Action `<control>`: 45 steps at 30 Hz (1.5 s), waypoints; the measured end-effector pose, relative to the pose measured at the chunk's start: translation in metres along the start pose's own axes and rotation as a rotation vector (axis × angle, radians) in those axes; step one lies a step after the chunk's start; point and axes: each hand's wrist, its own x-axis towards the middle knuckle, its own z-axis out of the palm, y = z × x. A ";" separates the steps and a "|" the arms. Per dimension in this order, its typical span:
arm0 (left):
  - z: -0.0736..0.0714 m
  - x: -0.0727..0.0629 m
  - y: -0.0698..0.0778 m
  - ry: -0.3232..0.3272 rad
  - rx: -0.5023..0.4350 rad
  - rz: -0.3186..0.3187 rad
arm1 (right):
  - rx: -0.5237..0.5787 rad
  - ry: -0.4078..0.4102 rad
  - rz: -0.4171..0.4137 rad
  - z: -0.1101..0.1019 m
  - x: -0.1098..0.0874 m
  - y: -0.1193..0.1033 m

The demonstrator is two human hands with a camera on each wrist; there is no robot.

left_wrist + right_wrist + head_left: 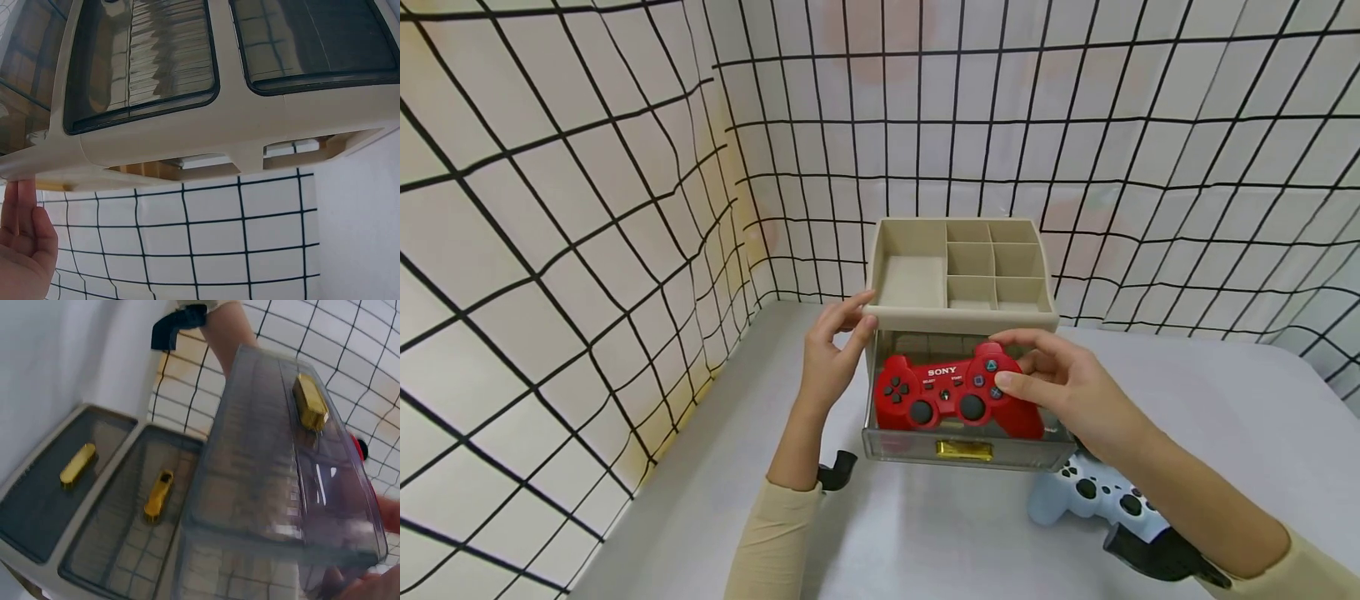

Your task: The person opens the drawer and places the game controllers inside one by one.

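Left of the drawer cabinet (966, 320), a black wire grid (458, 175) stood at the edge of the white desk (685, 517) and ran on behind the cabinet. The left hand (829, 357) met the cabinet's upper left corner, fingers extended and thumb apart from them, the fingertips touching its rim; the red controller lay to the right of this hand, just beside it. On top of the cabinet was a beige divided tray (910, 281), one large compartment at its left and six small ones at its right. Below the tray, a clear drawer (895, 450) with a gold handle (964, 451) jutted from the cabinet's front, and within it the red controller (942, 387) lay face up, slightly tilted. At the controller's right end the right hand (1060, 379) was clamped on it, thumb over the face buttons and a finger along the top edge. To the cabinet's front right, a pale blue controller (1105, 493) sat on the desk, partly hidden by the right forearm
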 end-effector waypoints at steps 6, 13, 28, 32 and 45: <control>0.001 -0.002 -0.027 -0.002 -0.004 -0.002 | -0.040 -0.066 -0.013 0.001 0.002 -0.003; 0.000 -0.003 -0.030 -0.010 -0.004 0.024 | -0.182 -0.092 -0.003 0.000 0.001 -0.004; 0.000 -0.002 -0.029 -0.018 -0.002 0.004 | -0.542 -0.153 0.039 0.009 0.003 -0.008; 0.000 -0.002 -0.029 -0.016 0.002 0.000 | -0.636 -0.153 0.035 0.014 0.006 -0.007; 0.002 -0.001 -0.028 -0.003 -0.027 0.010 | -0.781 -0.138 -0.003 0.019 0.006 -0.004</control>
